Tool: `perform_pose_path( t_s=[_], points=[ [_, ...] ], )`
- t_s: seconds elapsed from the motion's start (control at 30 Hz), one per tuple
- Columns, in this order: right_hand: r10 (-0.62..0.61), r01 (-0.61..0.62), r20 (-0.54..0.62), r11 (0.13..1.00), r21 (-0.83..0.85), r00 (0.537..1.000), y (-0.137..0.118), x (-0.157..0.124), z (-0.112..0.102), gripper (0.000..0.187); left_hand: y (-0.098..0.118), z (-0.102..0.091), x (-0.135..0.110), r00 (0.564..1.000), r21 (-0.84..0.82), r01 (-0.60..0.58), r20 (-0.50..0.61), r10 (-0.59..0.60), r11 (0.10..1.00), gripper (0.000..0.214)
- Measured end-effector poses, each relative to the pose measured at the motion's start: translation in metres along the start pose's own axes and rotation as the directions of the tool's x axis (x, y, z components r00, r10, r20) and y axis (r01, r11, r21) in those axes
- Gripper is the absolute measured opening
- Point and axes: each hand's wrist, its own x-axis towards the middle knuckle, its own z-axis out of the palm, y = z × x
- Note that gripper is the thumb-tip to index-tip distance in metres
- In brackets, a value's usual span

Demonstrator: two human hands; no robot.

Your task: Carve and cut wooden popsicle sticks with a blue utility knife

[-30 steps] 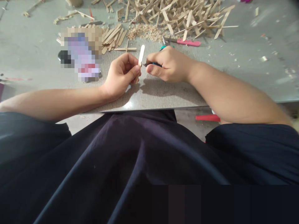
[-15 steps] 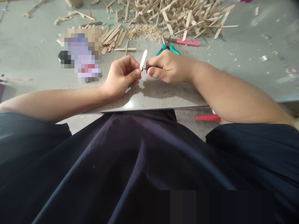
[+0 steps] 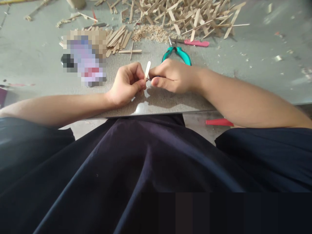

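Observation:
My left hand [image 3: 128, 84] is closed, pinching a pale wooden craft stick [image 3: 147, 69] between thumb and fingers near its lower part. The stick stands tilted, its rounded end pointing up and away from me. My right hand [image 3: 168, 76] is wrapped round a slim dark tool with a metal tip [image 3: 149, 79]; most of it is hidden in the fist. The tip meets the stick right beside my left fingertips. Just beyond my right hand lie teal-handled pliers [image 3: 186, 58], their handles partly covered by that hand.
A pink-handled knife [image 3: 197, 43] lies behind the pliers. Farther back are a large heap of craft sticks [image 3: 195, 19], wood shavings [image 3: 152, 33], a smaller stick pile [image 3: 119, 39] and two crossed sticks [image 3: 131, 51]. A pixelated object [image 3: 86, 60] lies left. The table edge [image 3: 156, 113] is near my body.
Both hands have come slightly nearer to me with the stick and the tool, the right also a little left. More of the pliers' teal handles now shows.

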Motion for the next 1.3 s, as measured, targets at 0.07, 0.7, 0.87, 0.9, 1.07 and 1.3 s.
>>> perform_pose_path(
  t_s=[0.07,0.7,0.87,0.9,1.07,1.3],
  points=[
    [-0.011,0.011,-0.002,1.000,-0.001,1.000,-0.003,0.001,0.000,0.082,0.001,0.001,0.000,1.000,-0.003,0.008,0.000,-0.008,1.000,0.053],
    [0.176,-0.225,-0.161,0.904,-0.363,0.971,-0.007,0.001,-0.003,0.059,-0.006,0.000,0.003,0.995,-0.131,0.063,-0.063,-0.072,0.989,0.045],
    [0.152,-0.206,-0.195,0.932,-0.298,0.969,0.000,-0.002,-0.003,0.055,-0.004,0.000,0.003,1.000,-0.165,0.000,-0.027,-0.004,0.986,0.046],
    [0.141,-0.195,-0.211,0.944,-0.267,0.967,0.002,-0.002,-0.002,0.055,-0.003,0.001,0.002,1.000,-0.187,-0.007,-0.012,0.005,0.982,0.046],
    [0.110,-0.190,-0.265,0.936,-0.296,0.958,0.005,-0.003,0.001,0.059,0.003,0.001,0.002,0.998,-0.168,0.055,-0.033,-0.062,0.984,0.041],
    [0.173,-0.285,-0.298,0.875,-0.391,0.939,-0.005,-0.002,-0.001,0.068,0.002,0.001,0.003,0.994,-0.120,0.072,-0.070,-0.081,0.990,0.035]
  ],
)
